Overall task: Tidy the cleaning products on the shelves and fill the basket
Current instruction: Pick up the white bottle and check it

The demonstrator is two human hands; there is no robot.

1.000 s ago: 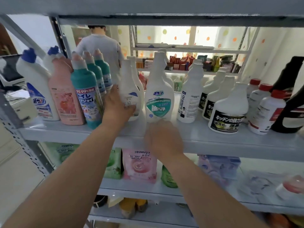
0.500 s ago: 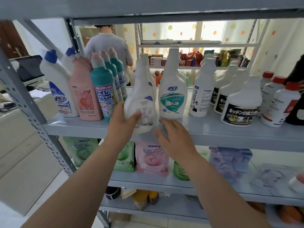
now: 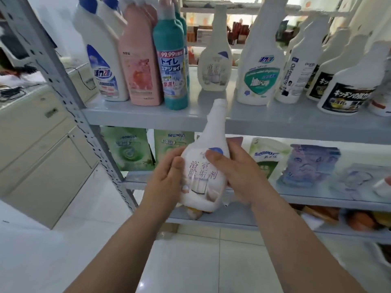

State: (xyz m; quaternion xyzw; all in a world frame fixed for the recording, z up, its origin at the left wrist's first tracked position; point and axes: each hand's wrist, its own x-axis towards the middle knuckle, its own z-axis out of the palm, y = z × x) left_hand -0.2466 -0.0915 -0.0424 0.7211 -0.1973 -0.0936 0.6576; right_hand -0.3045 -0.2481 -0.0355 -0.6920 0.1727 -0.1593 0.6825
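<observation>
— While checking the head view, report the position of the white bottle [image 3: 203, 172].
— Off the shelving. Held in the air in front of the upper shelf [image 3: 148, 117] lip and just below it, neck tilted up, printed label facing the camera. Cannot tell whether capped.
— State of the left hand [image 3: 167, 178]?
— Curled onto the left flank of the body, thumb lying along the label edge. Grasping the bottle.
— Right hand [image 3: 237, 176]?
— Likewise grasping. Thumb pressed on the front beside the blue mark, fingers wrapped round the right flank and hidden behind.
— Handling notes?
— Judged as rigid moulded plastic, smooth and likely slick. Opaque wall, so no reading of fill level; treat as full and fairly heavy. Take hold at the wide lower body or at the waist under the shoulder, never by the narrow neck alone. Keep the neck upward in case of an open top.
— Neighbours?
— Matching white bottle [image 3: 214, 66] upright toward the back of the upper shelf, between the teal bottle [image 3: 172, 66] and the green-labelled bottle [image 3: 261, 68]. Open spot in front of it. Refill pouches [image 3: 127, 149] standing on the shelf below.
— Basket?
— Not in view. Cannot confirm the destination from here: back into the row, or over to the basket.
</observation>
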